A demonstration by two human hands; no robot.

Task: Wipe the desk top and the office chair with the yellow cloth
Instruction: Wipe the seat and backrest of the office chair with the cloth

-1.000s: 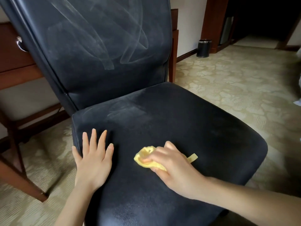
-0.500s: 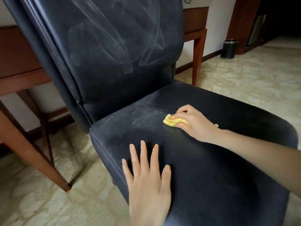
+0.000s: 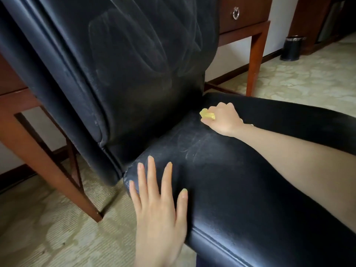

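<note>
One yellow cloth (image 3: pixel 207 114) bunched in right hand (image 3: pixel 224 119), apart from left hand (image 3: pixel 159 207).

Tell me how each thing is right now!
chair seat: pale streaks showing.
backrest: streaky wipe marks.
yellow cloth: bunched up, pressed on the chair seat by the backrest.
right hand: gripping the yellow cloth.
left hand: flat, fingers spread, resting on the chair seat.
drawer: shut.
bin: standing upright.

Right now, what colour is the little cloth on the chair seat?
Yellow. The head view shows the cloth best, bunched in the right hand.
</note>
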